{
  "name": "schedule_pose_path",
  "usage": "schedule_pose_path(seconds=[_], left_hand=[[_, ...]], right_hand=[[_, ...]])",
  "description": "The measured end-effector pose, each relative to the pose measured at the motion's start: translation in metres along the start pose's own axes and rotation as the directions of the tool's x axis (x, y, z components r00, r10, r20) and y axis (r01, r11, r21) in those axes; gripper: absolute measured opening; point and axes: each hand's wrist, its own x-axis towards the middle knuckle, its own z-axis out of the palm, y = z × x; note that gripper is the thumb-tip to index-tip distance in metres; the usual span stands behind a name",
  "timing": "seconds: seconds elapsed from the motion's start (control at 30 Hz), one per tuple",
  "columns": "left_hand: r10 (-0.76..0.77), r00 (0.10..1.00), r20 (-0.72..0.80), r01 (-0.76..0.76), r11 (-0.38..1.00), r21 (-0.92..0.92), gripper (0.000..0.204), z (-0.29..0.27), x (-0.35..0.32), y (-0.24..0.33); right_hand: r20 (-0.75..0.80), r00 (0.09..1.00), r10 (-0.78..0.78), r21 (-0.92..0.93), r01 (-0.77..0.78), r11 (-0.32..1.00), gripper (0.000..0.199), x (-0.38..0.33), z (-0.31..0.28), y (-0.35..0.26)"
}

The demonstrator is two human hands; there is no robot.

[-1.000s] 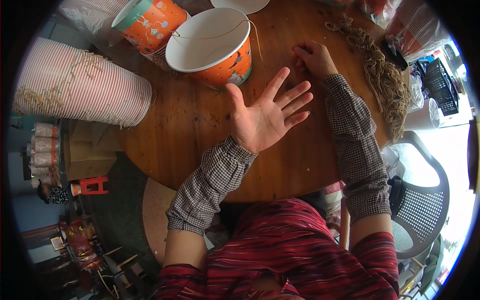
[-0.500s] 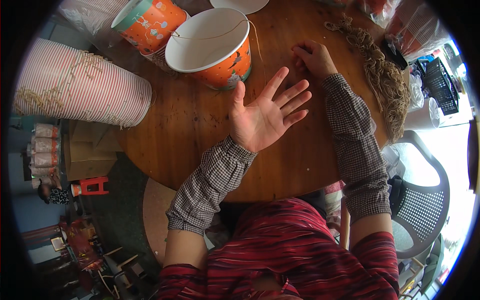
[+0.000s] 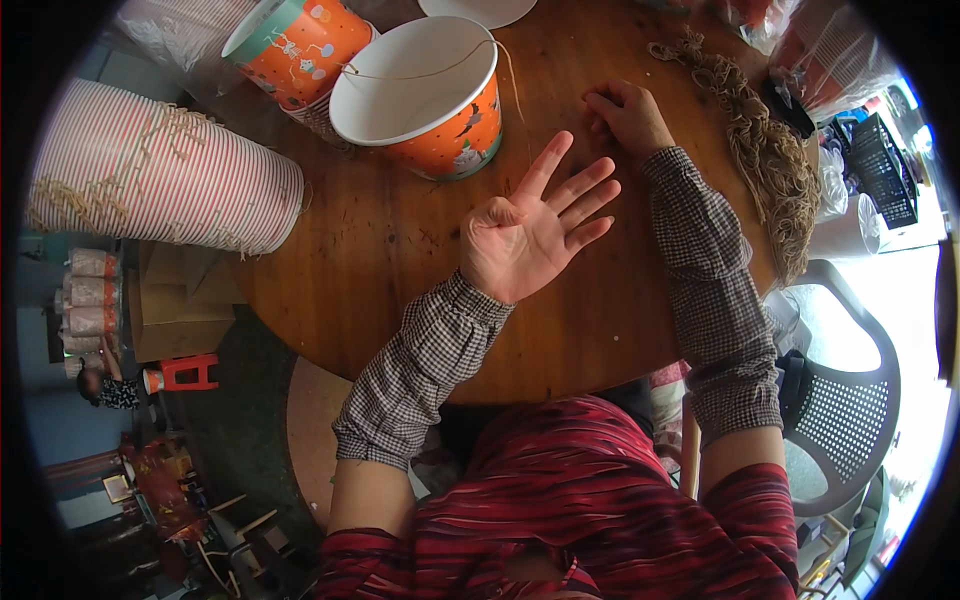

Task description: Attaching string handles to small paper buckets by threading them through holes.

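Note:
My left hand (image 3: 530,225) is held palm up over the wooden table, its four fingers spread and the thumb folded across the palm. It holds nothing. Farther right, my right hand (image 3: 632,118) rests on the tabletop with its fingers loosely curled; I see nothing in them. Beyond the left hand stands an orange paper bucket (image 3: 455,140) with a white inside and printed figures. A thin string (image 3: 420,76) runs across its mouth and hangs over the right side. Checked sleeve covers are on both my forearms.
A long stack of nested paper buckets (image 3: 170,165) lies at the left, with string bits on it. Another orange bucket (image 3: 305,50) stands behind. A heap of tan strings (image 3: 765,160) lies along the right table edge. A grey chair (image 3: 850,410) is at the right; a person (image 3: 115,388) is far left.
My left thumb has folded from stretched out to across the palm. The right hand and the buckets have stayed in place.

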Motion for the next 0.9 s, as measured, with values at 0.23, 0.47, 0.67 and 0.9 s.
schedule_pose_path(seconds=[0.23,0.47,0.67,0.9], left_hand=[[0.008,1.000,0.015,-0.007,1.000,-0.005,0.085,-0.002,0.000,0.000],[0.041,0.999,-0.015,-0.040,0.999,0.036,0.073,-0.006,-0.001,0.002],[0.048,0.999,-0.016,-0.048,0.999,0.022,0.072,-0.008,-0.001,0.003],[0.061,0.998,-0.008,-0.061,0.998,0.022,0.065,-0.011,-0.001,0.005]], right_hand=[[-0.001,1.000,0.001,-0.001,-0.001,1.000,0.019,-0.001,0.000,0.000],[0.000,1.000,-0.016,-0.037,0.016,0.999,0.020,0.000,-0.001,0.000],[-0.001,1.000,-0.004,-0.024,0.004,1.000,0.020,-0.001,0.000,0.000],[0.005,1.000,-0.022,-0.064,0.022,0.998,0.019,-0.002,0.000,-0.002]])
